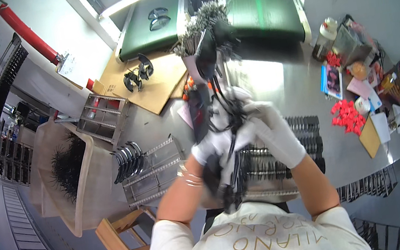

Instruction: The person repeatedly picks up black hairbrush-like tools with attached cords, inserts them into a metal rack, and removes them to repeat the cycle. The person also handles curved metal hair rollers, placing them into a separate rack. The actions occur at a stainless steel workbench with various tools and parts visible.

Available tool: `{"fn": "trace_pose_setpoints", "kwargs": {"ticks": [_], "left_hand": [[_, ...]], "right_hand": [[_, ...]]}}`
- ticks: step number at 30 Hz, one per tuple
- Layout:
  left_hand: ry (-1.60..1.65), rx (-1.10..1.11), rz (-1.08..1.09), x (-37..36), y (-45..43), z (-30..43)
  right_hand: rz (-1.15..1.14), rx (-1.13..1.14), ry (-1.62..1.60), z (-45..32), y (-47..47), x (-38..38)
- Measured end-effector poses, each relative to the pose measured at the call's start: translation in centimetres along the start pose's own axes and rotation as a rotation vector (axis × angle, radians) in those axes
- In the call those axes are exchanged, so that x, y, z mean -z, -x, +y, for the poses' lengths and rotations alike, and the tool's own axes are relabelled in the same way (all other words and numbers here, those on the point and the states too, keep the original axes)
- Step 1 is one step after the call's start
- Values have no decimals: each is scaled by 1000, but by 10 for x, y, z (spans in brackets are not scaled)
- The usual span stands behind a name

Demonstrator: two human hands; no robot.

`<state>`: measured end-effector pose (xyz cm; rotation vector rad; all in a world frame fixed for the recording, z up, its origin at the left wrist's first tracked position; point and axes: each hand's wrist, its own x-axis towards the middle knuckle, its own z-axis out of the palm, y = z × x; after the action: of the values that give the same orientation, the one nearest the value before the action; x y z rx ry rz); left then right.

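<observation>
My left hand [218, 141], in a white glove, is closed around dark bent plastic parts, blurred by motion. My right hand [262, 123], also gloved, grips the upper part of the same bundle of dark plastic parts [220, 106]. Some of the bundle hangs towards my chest, and some reaches up past my fingers. Beneath my hands is a metal rack of black curved parts [306, 139]. To the left, another metal rack [151, 162] carries a row of black curved parts [128, 160] at its left end.
Two green conveyor belts [264, 9] end at the far table edge. Between them stands a bunch of thin metal-coloured pieces [206, 18]. Black parts [138, 72] lie on cardboard [162, 87]. Red pieces [347, 117] are at the right. A plastic bin [90, 174] stands left of the table [347, 164].
</observation>
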<state>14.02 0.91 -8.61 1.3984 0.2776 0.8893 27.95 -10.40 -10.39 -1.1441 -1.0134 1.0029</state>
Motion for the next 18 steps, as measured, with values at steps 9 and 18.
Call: {"fn": "trace_pose_setpoints", "kwargs": {"ticks": [9, 18], "left_hand": [[-1678, -659, -460, 54, 30, 91], [-1626, -208, -297, 119, 57, 73]], "right_hand": [[-747, -819, -594, 111, 33, -29], [-483, 425, 518, 96, 16, -83]]}}
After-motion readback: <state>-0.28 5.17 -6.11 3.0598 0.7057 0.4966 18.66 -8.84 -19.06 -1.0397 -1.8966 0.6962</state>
